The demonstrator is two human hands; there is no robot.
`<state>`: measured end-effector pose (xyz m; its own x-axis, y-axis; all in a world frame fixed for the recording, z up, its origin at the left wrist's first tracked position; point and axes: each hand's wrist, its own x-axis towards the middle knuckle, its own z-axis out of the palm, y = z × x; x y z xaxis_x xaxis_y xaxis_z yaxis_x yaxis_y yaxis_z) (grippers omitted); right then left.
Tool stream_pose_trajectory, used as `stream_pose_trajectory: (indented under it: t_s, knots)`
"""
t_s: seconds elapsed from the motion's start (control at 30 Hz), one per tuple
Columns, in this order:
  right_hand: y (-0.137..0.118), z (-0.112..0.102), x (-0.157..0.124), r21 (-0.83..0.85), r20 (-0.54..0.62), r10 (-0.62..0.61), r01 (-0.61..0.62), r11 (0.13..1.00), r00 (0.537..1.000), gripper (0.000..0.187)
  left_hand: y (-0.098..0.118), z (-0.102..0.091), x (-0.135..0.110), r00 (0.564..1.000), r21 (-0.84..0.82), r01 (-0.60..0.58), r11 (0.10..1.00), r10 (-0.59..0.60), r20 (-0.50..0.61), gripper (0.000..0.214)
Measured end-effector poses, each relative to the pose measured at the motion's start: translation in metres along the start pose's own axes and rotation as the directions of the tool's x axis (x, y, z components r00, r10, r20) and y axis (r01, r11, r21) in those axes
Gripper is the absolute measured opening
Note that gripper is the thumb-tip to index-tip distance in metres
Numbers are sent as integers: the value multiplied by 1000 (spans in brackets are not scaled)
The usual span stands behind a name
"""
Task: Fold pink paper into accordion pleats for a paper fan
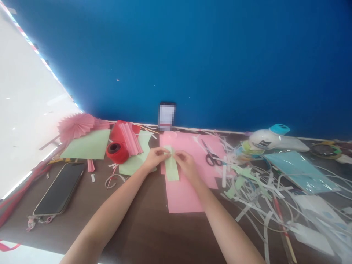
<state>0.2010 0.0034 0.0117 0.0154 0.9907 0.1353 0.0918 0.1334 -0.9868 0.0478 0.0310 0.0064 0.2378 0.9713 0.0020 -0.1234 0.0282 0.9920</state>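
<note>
Between my two hands a narrow strip of pale green paper [172, 172] is held, its lower end hanging toward me over pink paper. My left hand [156, 157] pinches its left edge near the top. On the opposite edge, my right hand [184, 161] has its fingertips closed on the same strip. Beneath lie sheets of pink paper [183, 200]. Black-handled scissors [212, 157] rest on the pink paper, right of my right hand. Left of my left hand are a green sheet [132, 165], a pleated pink paper [131, 138] and a spool of red string [118, 152].
A phone [60, 190] lies at the left, below a pink paper fan [77, 126]. Tangled white strips [253, 198], a glue bottle [265, 139] with a blue cap and a blue plastic packet [302, 172] crowd the right. Another device [167, 115] leans against the blue wall [192, 55].
</note>
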Motion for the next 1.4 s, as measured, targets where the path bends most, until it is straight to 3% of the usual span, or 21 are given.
stream_pose_trajectory:
  t_s: [0.13, 0.33, 0.53, 0.67, 0.87, 1.03, 1.4]
  knots:
    - [3, 0, 1, 17, -10, -11, 11, 1000, 1000, 21, -3, -1, 1, 999, -65, 26, 998, -27, -18, 27]
    - [0, 1, -1, 43, 25, 77, -78, 996, 997, 23, -4, -1, 1, 1000, -41, 4, 999, -4, -15, 27]
    - [1, 1, 1, 31, 33, 30, -31, 999, 999, 21, -4, -1, 2, 1000, -28, -4, 1000, 3, -30, 26]
    - [4, 1, 1, 31, 7, 27, -27, 999, 1000, 22, -4, -1, 3, 999, -38, 10, 999, -12, -41, 26]
    - [3, 0, 1, 26, -46, 48, -47, 999, 998, 25, 1, 1, -1, 998, 38, -59, 998, 59, 19, 27]
    - [-2, -1, 0, 26, -18, 69, -68, 997, 997, 25, 3, 0, -3, 999, 105, -30, 994, 29, 12, 24]
    - [7, -1, 2, -13, -31, 1, -2, 1000, 1000, 25, -3, -1, 1, 999, 50, 30, 998, -30, -18, 28]
